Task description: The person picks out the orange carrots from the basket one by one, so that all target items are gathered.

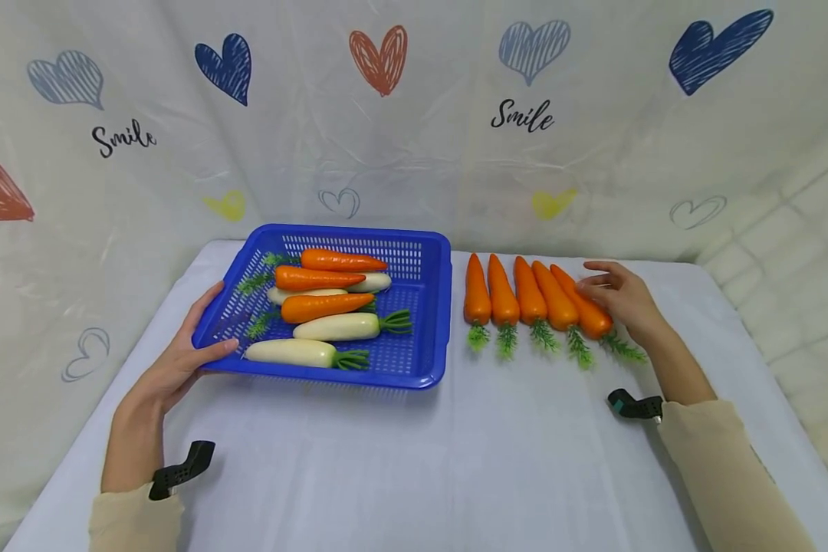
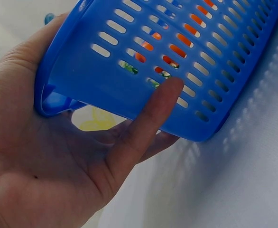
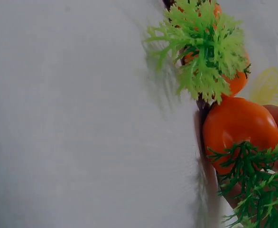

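five carrots (image 1: pixel 530 290) lie in a row by the far edge of the desk (image 1: pixel 524 460), right of its middle, tips toward that edge and greens toward the near one. left of them, near the desk's far left corner, sits the blue basket (image 1: pixel 433 307), with three more carrots and four white radishes (image 1: pixel 338 327) inside; two of the radishes are partly covered.

the left hand (image 1: pixel 175 360) grips the basket at its near left corner. the head view shows the thumb over the near rim and a finger along the left side; the left wrist view adds what lies beneath, one finger (image 2: pixel 148 118) laid flat against the slotted outer wall, with others behind it, and orange and green showing through the slots.

the right hand (image 1: pixel 624 295) is at the end carrot (image 1: pixel 579 303), the one nearest the desk's right edge. its fingers are loosely bent and spread, not closed round the carrot. from the head view a fingertip overlaps the carrot's right side; whether it presses there i cannot tell. the right wrist view gives the carrot's round, leafy end close up, with fingers partly in sight beside it at the frame's edge; the tips are out of sight. at the top of that view, paler greens (image 3: pixel 210 47) cover much of the neighbouring carrots.
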`<state>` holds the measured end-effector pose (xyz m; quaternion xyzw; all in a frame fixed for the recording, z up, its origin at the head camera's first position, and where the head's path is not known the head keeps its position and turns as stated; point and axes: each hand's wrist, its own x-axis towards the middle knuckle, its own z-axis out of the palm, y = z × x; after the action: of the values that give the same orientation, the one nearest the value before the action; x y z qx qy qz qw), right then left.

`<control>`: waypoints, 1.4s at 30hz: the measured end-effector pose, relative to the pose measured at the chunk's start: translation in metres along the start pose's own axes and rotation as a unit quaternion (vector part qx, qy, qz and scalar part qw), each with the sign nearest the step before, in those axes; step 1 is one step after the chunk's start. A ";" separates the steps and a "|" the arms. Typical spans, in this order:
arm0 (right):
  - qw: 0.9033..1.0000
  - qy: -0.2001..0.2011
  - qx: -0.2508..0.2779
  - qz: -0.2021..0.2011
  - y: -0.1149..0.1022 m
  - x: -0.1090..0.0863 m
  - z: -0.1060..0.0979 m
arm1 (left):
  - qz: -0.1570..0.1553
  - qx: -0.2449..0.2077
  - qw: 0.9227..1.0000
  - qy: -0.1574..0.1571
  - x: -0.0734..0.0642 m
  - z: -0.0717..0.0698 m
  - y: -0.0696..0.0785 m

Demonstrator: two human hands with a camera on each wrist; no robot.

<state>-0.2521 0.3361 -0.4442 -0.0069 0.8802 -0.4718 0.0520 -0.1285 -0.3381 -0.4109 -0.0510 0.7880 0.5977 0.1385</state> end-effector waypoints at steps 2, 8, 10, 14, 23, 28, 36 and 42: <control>1.000 0.001 -0.003 0.002 0.000 0.001 0.001 | 0.000 0.000 1.000 0.001 0.000 0.000 0.000; 1.000 -0.003 -0.002 0.003 -0.002 0.004 0.005 | 0.000 -0.001 1.000 0.002 0.000 0.000 0.001; 1.000 -0.003 -0.001 0.000 -0.003 0.003 0.006 | 0.000 -0.002 1.000 0.003 0.000 0.000 0.001; 1.000 0.002 -0.003 -0.002 -0.006 0.001 0.007 | 0.000 -0.006 1.000 0.001 0.000 0.000 0.001; 1.000 0.008 -0.021 0.002 -0.006 -0.002 0.008 | 0.002 -0.008 1.000 -0.004 0.000 0.001 0.002; 1.000 0.010 -0.026 0.009 -0.004 -0.001 0.008 | 0.004 -0.009 1.000 -0.006 0.000 0.000 0.001; 1.000 0.022 -0.014 0.003 -0.008 -0.002 0.007 | 0.004 -0.006 1.000 -0.005 0.001 -0.001 0.000; 0.999 0.046 -0.002 -0.007 -0.014 0.000 0.009 | 0.002 -0.005 1.000 -0.003 0.001 -0.001 -0.001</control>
<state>-0.2519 0.3208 -0.4381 0.0082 0.8825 -0.4701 0.0080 -0.1298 -0.3391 -0.4118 -0.0486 0.7844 0.6023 0.1396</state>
